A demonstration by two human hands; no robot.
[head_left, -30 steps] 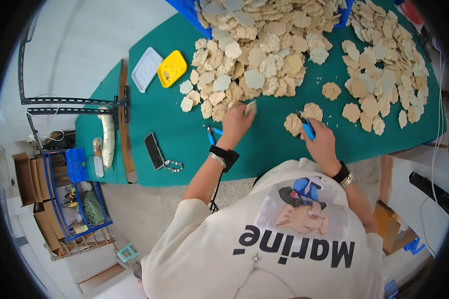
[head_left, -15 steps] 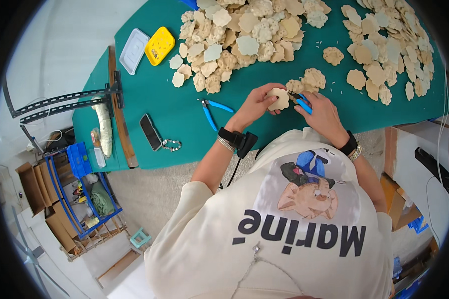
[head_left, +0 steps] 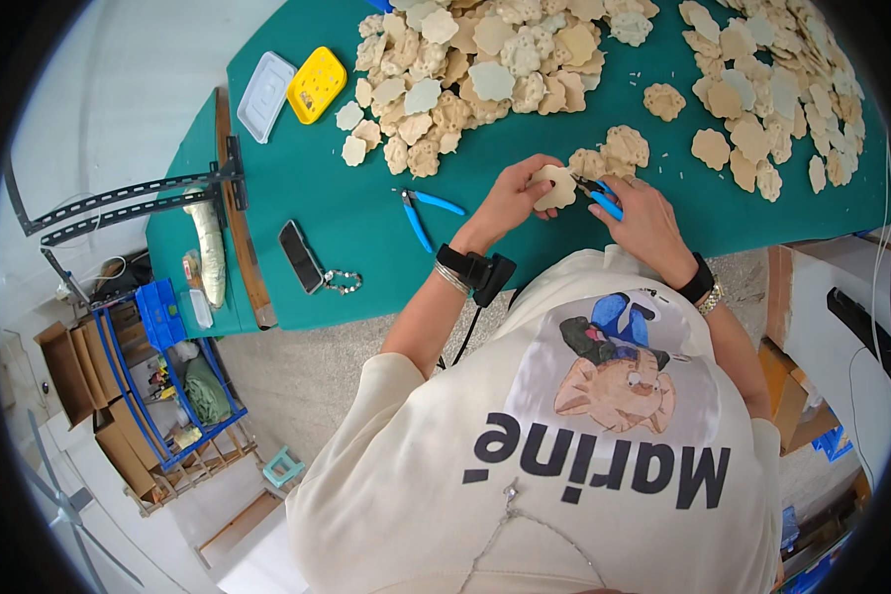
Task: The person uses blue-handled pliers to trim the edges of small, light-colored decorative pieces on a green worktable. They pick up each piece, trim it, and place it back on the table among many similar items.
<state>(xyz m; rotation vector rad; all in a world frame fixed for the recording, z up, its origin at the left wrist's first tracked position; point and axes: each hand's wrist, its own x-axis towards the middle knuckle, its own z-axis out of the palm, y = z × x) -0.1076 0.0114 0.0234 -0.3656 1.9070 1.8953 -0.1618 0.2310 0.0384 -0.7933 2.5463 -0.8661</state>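
Note:
My left hand [head_left: 511, 205] pinches a flat, cream flower-shaped piece [head_left: 558, 189] by its left edge, with the thumb on its face. Closed around blue-handled nippers [head_left: 606, 206] is my right hand [head_left: 649, 228]. The jaws of the nippers are at the right edge of the cream piece; whether they bite on it is too small to tell. Just beyond my hands lie a few bumpy beige pieces [head_left: 626, 147]. A second pair of blue nippers [head_left: 428, 210] rests with its handles spread on the table, left of my left hand.
On the green table [head_left: 366, 208] a large heap of beige pieces [head_left: 455, 84] is at the far middle, another heap [head_left: 762, 99] at far right. At left are a white tray [head_left: 265, 97], a yellow tray [head_left: 318, 85], a phone [head_left: 300, 255] and a black metal bracket [head_left: 129, 203].
The cream piece has turned slightly in my left hand, and the nippers' jaws have shifted a little at its edge. Both hands keep their hold.

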